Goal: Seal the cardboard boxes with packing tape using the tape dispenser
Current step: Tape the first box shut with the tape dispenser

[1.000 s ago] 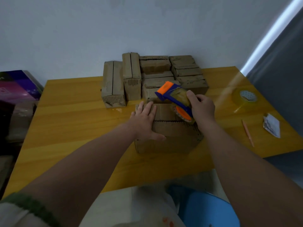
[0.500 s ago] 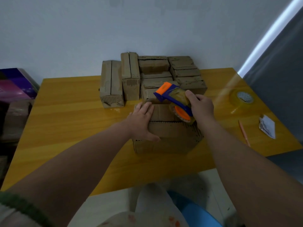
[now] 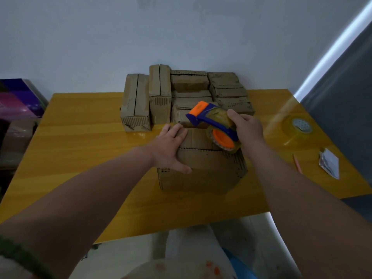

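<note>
Left hand (image 3: 170, 147) lies flat on the near cardboard box (image 3: 203, 170); right hand (image 3: 248, 130) grips the tape dispenser (image 3: 213, 125) above it.

Crumpled white paper (image 3: 329, 164) beside pink stick (image 3: 297, 163) on yellow table (image 3: 80, 137)

I see a brown cardboard box (image 3: 201, 174) nearest me, its top flaps folded down. The blue-and-orange tape dispenser (image 3: 213, 125) tilts over its top right part, clear roll low, orange head raised farther back. More cardboard boxes (image 3: 189, 85) cluster just behind.
</note>
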